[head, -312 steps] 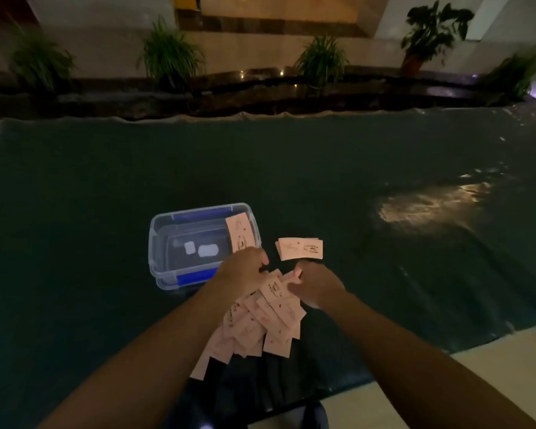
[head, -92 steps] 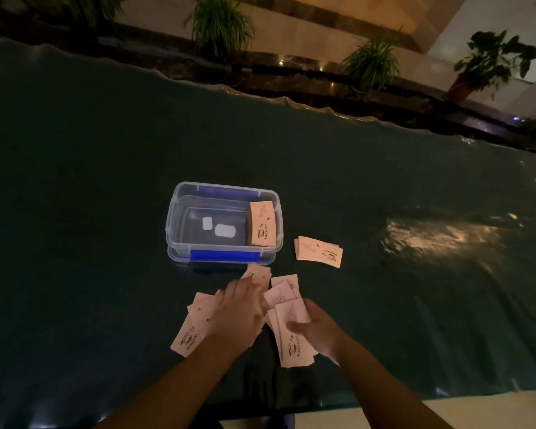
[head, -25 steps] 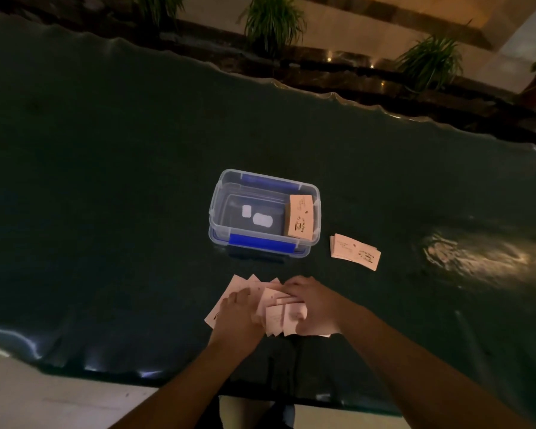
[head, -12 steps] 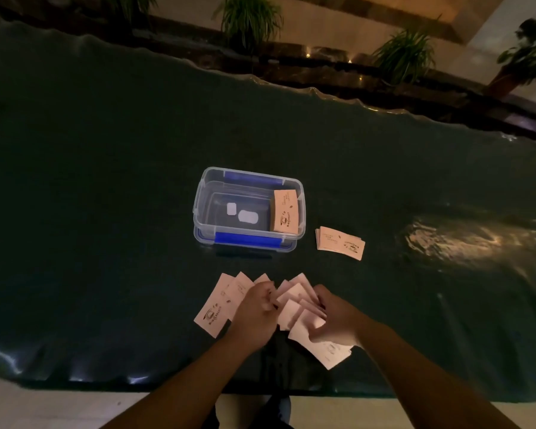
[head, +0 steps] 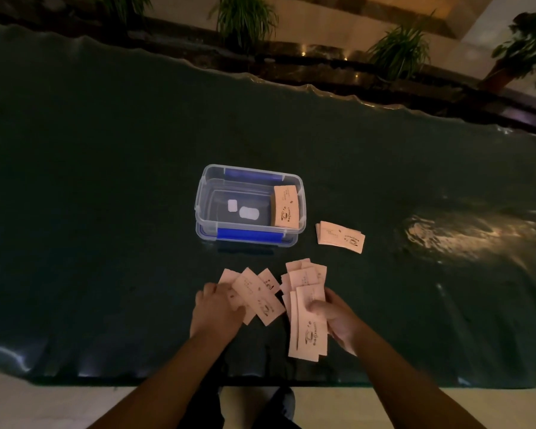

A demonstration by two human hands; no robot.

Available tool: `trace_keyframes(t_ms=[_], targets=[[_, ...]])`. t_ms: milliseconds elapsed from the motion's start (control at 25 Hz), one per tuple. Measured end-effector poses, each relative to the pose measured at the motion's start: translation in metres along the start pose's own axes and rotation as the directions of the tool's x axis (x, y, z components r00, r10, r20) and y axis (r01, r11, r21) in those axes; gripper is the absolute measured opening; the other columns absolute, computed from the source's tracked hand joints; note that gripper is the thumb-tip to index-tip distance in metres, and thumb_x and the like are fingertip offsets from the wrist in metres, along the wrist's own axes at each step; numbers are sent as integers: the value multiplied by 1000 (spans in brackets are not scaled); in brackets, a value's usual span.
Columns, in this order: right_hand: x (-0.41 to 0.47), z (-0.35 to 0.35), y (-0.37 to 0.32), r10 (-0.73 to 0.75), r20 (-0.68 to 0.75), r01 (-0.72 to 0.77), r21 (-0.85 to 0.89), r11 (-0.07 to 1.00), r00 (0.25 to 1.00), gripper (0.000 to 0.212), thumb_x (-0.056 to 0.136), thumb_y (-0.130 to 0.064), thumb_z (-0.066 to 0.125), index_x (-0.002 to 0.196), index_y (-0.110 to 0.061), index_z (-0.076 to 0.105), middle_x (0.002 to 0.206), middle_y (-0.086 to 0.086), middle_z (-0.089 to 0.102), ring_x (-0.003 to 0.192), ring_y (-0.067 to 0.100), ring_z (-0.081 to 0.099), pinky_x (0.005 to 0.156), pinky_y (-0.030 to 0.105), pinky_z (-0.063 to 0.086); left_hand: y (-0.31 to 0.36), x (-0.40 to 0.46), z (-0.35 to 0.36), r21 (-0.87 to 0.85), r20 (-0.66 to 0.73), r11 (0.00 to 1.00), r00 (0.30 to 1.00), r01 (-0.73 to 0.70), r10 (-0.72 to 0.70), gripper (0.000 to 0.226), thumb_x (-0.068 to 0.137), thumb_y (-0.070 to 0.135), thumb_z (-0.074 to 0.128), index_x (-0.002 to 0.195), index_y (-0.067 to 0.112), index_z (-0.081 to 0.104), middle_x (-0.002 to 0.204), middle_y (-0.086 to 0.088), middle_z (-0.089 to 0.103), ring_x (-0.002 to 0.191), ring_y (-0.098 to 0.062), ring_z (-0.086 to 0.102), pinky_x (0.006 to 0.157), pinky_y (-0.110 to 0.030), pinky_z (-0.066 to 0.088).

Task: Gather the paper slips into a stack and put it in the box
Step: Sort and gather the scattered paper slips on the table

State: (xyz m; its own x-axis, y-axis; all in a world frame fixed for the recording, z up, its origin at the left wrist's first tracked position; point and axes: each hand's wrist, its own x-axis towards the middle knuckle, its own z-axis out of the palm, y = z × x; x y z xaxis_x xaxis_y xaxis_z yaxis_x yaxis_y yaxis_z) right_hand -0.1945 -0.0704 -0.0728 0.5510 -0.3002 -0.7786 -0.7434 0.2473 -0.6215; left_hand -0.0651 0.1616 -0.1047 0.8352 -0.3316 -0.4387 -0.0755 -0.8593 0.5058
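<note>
Pink slips [head: 305, 277], one heap half a second ago, now sit in two lots on the worktop [head: 106, 212]: left hand [head: 215, 311] grips a loose fan [head: 257, 292], right hand [head: 341, 320] pinches a squarer bundle [head: 308, 329]. Box [head: 249, 236] beyond them; stacking unfinished.

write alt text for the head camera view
A person's left hand holds a fan of pink paper slips and the right hand grips a second bunch, over a dark table. Beyond sits a clear box with one stack against its right wall; another stack lies right of it.
</note>
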Motion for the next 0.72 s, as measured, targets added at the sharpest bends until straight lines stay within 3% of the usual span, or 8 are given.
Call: trace_keyframes(t_ms=[120,280,400,480,600,720], targets=[[3,21,-10,-14,24,15,-32,999,1000,52,94,-9,70,140,-26,52,131,4,70,116,27,68,92,48,54,6,0,7,95,47,989,992,-117,113,56,96,28,61,150,25,47,148,-2,45,130,-21,42,108,-36,43],[8,42,-13,-27,-70,20,-103,995,997,54,94,-11,72,142,-23,52,137,6,68,121,29,67,100,52,54,10,3,13,226,94,955,980,-192,174,60,97,25,60,153,23,40,153,-4,45,138,-23,42,118,-39,36],[8,51,-11,-57,-105,40,-160,986,993,57,91,-9,74,142,-22,52,134,2,69,117,24,68,85,39,56,12,5,20,357,171,890,957,-283,236,58,94,35,60,148,25,43,149,-3,49,135,-24,44,117,-42,35],[8,55,-11,-83,-99,61,-202,977,992,61,87,-7,77,141,-21,52,128,-2,70,110,17,68,76,31,54,14,4,24,366,186,876,947,-315,263,62,89,46,64,145,26,45,146,-3,50,133,-26,43,114,-45,37],[9,57,-14,-99,-85,73,-267,961,991,62,84,-6,79,138,-20,52,121,-4,71,107,15,69,76,29,54,15,5,29,310,195,895,943,-321,271,82,82,54,71,151,24,37,152,-2,43,140,-25,38,118,-47,32],[11,55,-23,-82,-53,60,-335,940,995,65,82,-6,81,137,-22,51,124,-3,69,112,19,68,78,31,54,15,5,27,233,167,897,924,-375,343,69,89,43,69,150,27,40,155,0,42,142,-22,37,122,-45,25]])
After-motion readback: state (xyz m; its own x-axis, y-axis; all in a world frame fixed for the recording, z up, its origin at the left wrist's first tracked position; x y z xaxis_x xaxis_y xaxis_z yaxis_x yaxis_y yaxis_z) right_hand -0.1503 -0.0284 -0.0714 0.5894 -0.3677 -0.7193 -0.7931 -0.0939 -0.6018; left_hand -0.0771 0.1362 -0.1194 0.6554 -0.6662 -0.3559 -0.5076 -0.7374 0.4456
